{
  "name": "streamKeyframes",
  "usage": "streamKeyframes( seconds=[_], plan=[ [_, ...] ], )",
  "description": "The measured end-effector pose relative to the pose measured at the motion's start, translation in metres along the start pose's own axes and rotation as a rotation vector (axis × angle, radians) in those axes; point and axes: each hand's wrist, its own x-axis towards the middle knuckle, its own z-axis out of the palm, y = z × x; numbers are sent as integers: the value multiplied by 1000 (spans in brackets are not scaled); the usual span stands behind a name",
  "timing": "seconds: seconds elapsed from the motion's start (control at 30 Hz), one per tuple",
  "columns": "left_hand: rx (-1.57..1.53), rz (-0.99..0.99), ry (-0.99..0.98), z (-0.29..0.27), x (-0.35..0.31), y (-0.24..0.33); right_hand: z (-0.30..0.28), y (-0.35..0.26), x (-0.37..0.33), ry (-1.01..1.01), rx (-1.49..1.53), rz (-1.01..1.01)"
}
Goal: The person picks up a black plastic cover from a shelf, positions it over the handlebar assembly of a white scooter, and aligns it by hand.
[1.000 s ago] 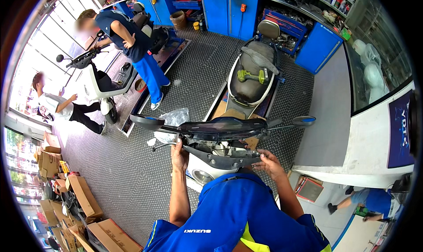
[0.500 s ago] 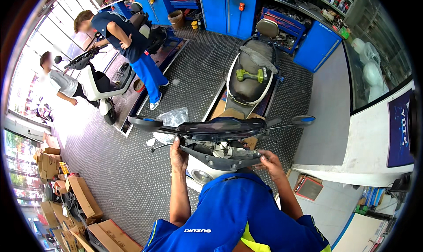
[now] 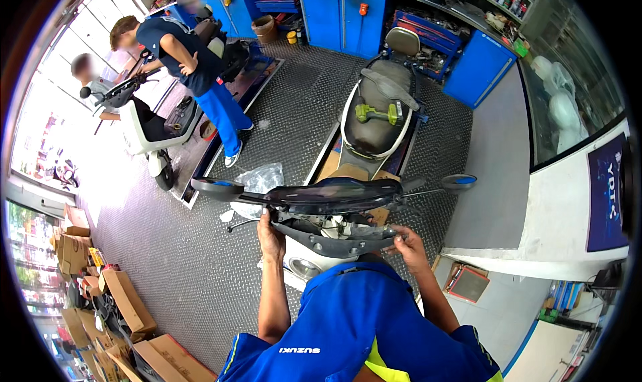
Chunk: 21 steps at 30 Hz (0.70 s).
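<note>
Left hand and right hand grip the dark panel by opposite ends (for balance, I'd guess) at the scooter's front edge.

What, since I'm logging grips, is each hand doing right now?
Left hand: closed, holding the dark panel near its left end.
Right hand: closed, holding the same panel at its right end.

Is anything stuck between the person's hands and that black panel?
Nothing that I can see. The left hand holds the panel near its left end, and the right hand holds its right end. The fingers behind it are partly hidden. The drill lies well away, on the seat.
</note>
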Motion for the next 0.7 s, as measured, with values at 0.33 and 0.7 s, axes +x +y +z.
streamKeyframes(
  seconds=[0.33,0.7],
  plan=[
    [11,-33,-28,-17,2,0,2,9,-1,-19,46,164],
    [-22,-100,-53,-52,7,-1,6,10,-19,-84,-12,87]
  ],
)
